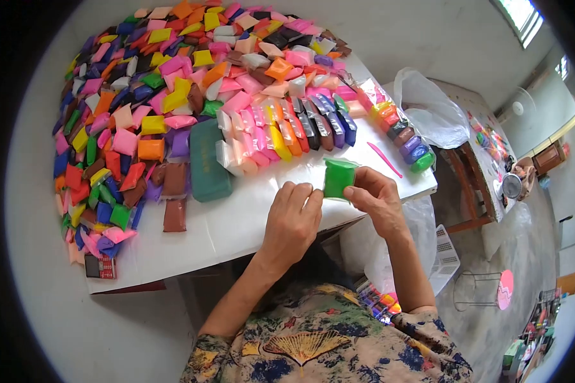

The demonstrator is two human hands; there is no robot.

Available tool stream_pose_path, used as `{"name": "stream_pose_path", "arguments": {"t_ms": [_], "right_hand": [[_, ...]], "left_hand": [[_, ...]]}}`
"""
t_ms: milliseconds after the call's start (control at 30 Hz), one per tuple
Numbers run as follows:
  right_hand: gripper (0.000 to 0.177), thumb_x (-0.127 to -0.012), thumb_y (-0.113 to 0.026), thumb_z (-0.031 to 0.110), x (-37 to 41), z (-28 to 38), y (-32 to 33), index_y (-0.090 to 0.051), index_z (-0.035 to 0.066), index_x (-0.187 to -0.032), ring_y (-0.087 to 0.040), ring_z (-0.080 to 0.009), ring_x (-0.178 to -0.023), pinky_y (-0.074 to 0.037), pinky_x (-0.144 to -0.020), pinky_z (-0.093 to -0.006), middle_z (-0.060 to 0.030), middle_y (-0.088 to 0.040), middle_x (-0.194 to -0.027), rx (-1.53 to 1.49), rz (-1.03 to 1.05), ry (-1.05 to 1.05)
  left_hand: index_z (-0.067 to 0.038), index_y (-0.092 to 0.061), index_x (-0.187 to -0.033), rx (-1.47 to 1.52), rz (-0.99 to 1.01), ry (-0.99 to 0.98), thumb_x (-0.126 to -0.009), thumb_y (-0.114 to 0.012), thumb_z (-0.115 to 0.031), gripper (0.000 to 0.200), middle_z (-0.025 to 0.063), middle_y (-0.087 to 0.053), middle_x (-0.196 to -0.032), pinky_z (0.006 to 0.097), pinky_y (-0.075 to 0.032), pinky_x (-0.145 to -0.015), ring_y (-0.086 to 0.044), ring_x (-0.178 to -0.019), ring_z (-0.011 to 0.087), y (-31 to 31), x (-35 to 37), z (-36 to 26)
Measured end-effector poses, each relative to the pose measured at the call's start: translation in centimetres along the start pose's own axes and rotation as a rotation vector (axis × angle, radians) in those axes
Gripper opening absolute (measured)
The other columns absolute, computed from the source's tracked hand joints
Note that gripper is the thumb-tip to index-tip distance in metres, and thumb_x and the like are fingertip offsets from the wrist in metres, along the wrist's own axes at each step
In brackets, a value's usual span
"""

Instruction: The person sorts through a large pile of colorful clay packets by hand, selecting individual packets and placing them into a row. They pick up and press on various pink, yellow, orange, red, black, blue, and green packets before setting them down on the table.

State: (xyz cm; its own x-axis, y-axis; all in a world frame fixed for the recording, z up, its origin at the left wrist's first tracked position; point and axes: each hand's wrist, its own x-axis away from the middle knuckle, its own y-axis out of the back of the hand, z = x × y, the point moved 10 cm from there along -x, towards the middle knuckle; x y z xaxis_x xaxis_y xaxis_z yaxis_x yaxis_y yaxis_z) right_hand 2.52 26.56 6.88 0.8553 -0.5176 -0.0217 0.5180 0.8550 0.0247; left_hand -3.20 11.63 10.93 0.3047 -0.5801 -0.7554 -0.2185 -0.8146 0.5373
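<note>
A green packet of modelling clay [340, 179], in clear wrap, is upright above the table's front edge. My right hand [378, 199] pinches its right side between thumb and fingers. To the packet's left, my left hand [294, 216] is closed, its fingers curled and their tips close to the packet's edge. What those fingertips hold, if anything, is hidden. Beyond the hands lie rows of colour-sorted clay packets [278, 142]. A pink plastic modelling tool [384, 159] rests on the white tabletop to the right.
A large heap of mixed clay packets [152, 124] covers the table's left and back. Beside the rows stands a dark green box [209, 169]. A clear bag of clay packets [402, 135] lies at the right edge, near a plastic bag [431, 108]. A red phone-like device [101, 267] sits at the left corner.
</note>
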Motion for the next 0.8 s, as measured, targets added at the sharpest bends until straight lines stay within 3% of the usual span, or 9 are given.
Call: {"name": "stream_pose_path", "arguments": {"t_ms": [167, 267, 333, 500, 600, 800], "right_hand": [[0.017, -0.086, -0.069, 0.004, -1.3, 1.5, 2.0, -0.064, -0.002, -0.101, -0.058, -0.0064, -0.076, -0.047, -0.068, -0.0236, -0.0004, -0.064, -0.084, 0.067, -0.096, 0.139], [0.015, -0.085, -0.07, 0.006, -2.6, 3.0, 6.0, -0.063, -0.004, -0.094, -0.058, -0.0082, -0.067, -0.047, -0.06, -0.0268, -0.0039, -0.064, -0.078, 0.43, -0.405, 0.333], [0.016, -0.082, -0.07, 0.007, -3.4, 4.1, 7.5, -0.062, -0.004, -0.091, -0.061, -0.0186, -0.063, -0.049, -0.06, -0.0328, -0.0115, -0.064, -0.078, 0.697, -0.573, 0.453], [0.019, -0.082, -0.069, 0.007, -7.3, 2.1, 7.6, -0.06, -0.002, -0.096, -0.064, -0.0277, -0.069, -0.052, -0.066, -0.0408, -0.0165, -0.062, -0.089, 0.857, -0.569, 0.535], [0.022, -0.084, -0.069, 0.01, -8.5, 0.4, 7.0, -0.06, -0.002, -0.1, -0.065, -0.0291, -0.07, -0.052, -0.066, -0.0415, -0.0179, -0.06, -0.095, 0.892, -0.471, 0.49], [0.022, -0.088, -0.065, 0.011, -8.3, -0.1, 6.9, -0.06, 0.001, -0.106, -0.065, -0.0379, -0.082, -0.052, -0.074, -0.0466, -0.0189, -0.06, -0.101, 0.984, -0.47, 0.483]], "left_hand": [[0.004, -0.062, -0.11, 0.042, -0.058, 0.127, -0.085, -0.066, 0.002, 0.025, 0.017, -0.058, -0.101, 0.045, -0.047, -0.081, -0.056, -0.092, 0.0367, -0.8, -1.3, 1.8], [0.004, -0.061, -0.114, 0.049, -0.06, 0.169, -0.087, -0.064, 0.0, 0.028, 0.0184, -0.059, -0.103, 0.0457, -0.047, -0.084, -0.056, -0.095, 0.0384, -1.5, -0.8, 3.1], [0.003, -0.062, -0.113, 0.067, -0.04, 0.197, -0.087, -0.063, 0.0, 0.026, 0.0186, -0.059, -0.102, 0.0452, -0.047, -0.084, -0.056, -0.095, 0.0382, -1.8, -0.6, 3.5], [0.004, -0.062, -0.105, 0.056, 0.058, 0.206, -0.087, -0.064, 0.0, 0.019, 0.0183, -0.058, -0.1, 0.0443, -0.047, -0.083, -0.057, -0.094, 0.0369, -2.7, -0.3, 3.7], [0.004, -0.062, -0.102, 0.051, 0.085, 0.208, -0.086, -0.064, -0.001, 0.016, 0.0176, -0.058, -0.099, 0.044, -0.047, -0.082, -0.056, -0.093, 0.0361, -2.8, -0.1, 3.6], [0.003, -0.063, -0.101, 0.027, 0.114, 0.186, -0.086, -0.065, -0.002, 0.015, 0.0164, -0.057, -0.098, 0.0439, -0.047, -0.081, -0.056, -0.092, 0.0347, -3.2, -0.3, 3.3]]}}
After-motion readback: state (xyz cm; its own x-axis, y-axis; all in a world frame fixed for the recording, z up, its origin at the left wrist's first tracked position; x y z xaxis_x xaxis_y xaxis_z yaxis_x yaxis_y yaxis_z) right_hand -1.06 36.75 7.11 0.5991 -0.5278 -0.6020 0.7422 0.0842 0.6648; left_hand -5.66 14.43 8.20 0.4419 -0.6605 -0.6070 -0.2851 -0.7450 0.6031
